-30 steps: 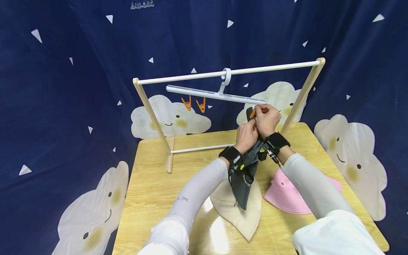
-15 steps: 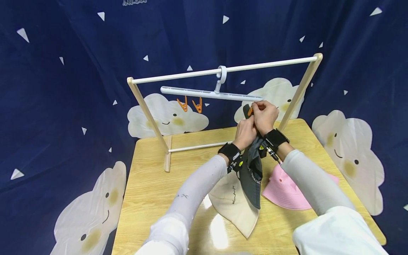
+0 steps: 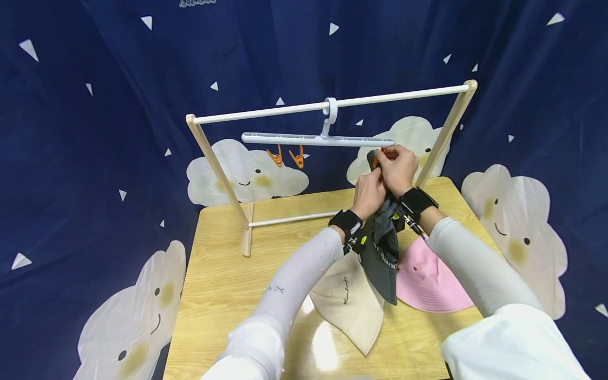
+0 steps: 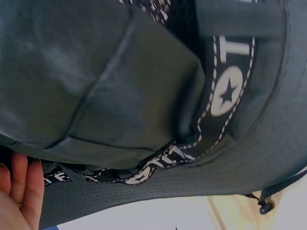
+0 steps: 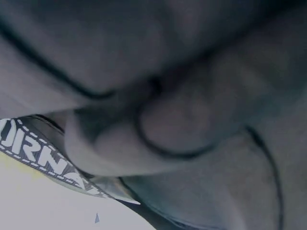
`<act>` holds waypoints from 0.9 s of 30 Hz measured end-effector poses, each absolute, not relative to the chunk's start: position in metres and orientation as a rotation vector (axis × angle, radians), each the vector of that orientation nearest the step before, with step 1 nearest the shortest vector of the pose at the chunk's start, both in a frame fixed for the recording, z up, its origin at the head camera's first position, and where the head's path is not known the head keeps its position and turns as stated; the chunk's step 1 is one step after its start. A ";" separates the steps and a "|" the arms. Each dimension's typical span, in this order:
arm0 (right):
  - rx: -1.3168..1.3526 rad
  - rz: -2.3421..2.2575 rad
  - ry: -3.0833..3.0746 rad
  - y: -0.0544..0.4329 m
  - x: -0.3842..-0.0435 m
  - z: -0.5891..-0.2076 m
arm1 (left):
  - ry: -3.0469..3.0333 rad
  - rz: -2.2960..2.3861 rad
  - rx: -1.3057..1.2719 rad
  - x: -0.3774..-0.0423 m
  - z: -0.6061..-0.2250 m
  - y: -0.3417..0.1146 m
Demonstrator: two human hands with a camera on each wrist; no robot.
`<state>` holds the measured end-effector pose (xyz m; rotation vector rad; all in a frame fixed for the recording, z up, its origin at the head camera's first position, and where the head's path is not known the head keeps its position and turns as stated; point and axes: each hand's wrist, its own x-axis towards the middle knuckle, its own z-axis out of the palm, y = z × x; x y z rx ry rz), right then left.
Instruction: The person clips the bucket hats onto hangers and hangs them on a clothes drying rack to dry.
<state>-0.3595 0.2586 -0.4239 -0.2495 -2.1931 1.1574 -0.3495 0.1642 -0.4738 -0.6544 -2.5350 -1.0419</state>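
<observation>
A dark grey bucket hat [image 3: 380, 266] with a lettered band hangs from both hands, below the right end of a white clip hanger [image 3: 285, 139]. My left hand [image 3: 369, 194] grips the hat's upper edge; in the left wrist view its fingers [image 4: 31, 189] lie against the brim. Just above and to the right, my right hand [image 3: 399, 169] pinches an orange clip [image 3: 376, 160] at the hat's top edge. Whether the clip bites the fabric is hidden by the fingers. Blurred folds of the hat [image 5: 192, 120] fill most of the right wrist view.
The hanger hooks over the white rod [image 3: 266, 113] of a wooden-legged rack. Two orange clips [image 3: 297, 157] hang from its left half. A cream hat [image 3: 347, 306] and a pink bucket hat [image 3: 432, 282] lie on the wooden table [image 3: 223, 295]. Behind is a dark blue curtain [image 3: 261, 47].
The dark hat's lower brim has swung to the right, uncovering writing on the cream hat. The hanger has tilted closer to level. Both hands keep their hold near its right end.
</observation>
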 end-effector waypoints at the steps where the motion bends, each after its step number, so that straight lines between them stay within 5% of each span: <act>1: -0.247 1.166 -2.194 0.260 -0.360 -0.423 | -2.532 -1.054 -0.648 -0.350 -0.473 0.165; 27: 0.030 1.367 -2.352 0.287 -0.339 -0.411 | -2.562 -1.278 -0.587 -0.354 -0.464 0.167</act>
